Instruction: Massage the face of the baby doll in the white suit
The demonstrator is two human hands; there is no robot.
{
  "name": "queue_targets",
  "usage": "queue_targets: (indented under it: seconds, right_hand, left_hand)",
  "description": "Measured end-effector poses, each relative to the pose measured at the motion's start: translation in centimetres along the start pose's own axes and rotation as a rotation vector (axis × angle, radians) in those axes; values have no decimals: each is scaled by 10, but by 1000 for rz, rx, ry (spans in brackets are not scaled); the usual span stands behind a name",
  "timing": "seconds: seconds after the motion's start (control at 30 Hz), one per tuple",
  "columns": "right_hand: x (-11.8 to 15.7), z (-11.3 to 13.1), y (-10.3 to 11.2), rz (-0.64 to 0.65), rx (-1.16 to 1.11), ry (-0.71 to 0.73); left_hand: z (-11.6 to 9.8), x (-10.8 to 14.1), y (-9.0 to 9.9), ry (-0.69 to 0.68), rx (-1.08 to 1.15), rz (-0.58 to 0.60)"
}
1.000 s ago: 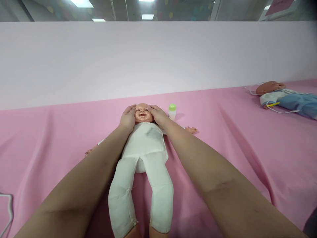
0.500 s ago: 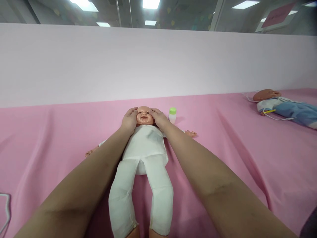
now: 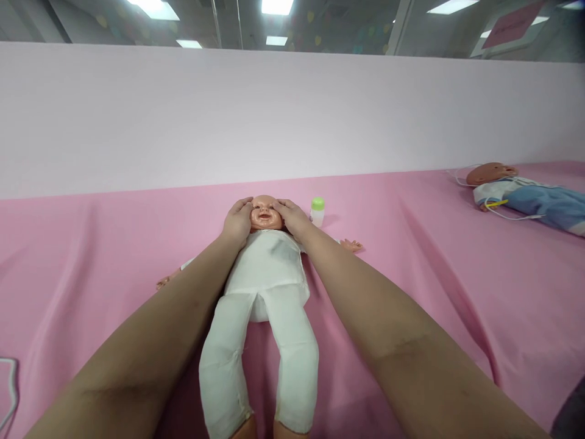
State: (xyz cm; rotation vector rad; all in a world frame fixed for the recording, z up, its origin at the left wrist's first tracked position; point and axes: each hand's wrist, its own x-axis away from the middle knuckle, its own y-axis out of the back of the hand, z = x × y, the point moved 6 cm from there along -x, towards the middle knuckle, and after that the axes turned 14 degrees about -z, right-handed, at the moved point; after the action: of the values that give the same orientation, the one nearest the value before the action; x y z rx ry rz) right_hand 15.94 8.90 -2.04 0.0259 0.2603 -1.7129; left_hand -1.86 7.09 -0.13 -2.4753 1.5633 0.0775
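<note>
A baby doll point(image 3: 269, 262) with a white cloth body lies on its back on the pink sheet point(image 3: 128, 231), its face up and its legs toward me. My left hand point(image 3: 237, 223) lies against the side of the doll's head at the left of the view. Against the opposite side of the head rests my right hand point(image 3: 294, 218), its thumb side near the doll's eye. Together the two hands clasp the head between them. The fingertips curve around the head and are partly hidden behind it.
Just right of my right hand stands a small white bottle point(image 3: 317, 213) with a green cap. A second doll point(image 3: 539, 198) in blue and white clothes lies at the far right with a white cord. A white wall point(image 3: 292, 116) rises behind the sheet.
</note>
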Motion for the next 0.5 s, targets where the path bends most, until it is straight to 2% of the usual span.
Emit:
queue_targets:
  seconds: [0.5]
  right_hand:
    - [-3, -4, 1, 9, -28, -19]
  left_hand:
    - [-2, 2, -1, -1, 4, 12]
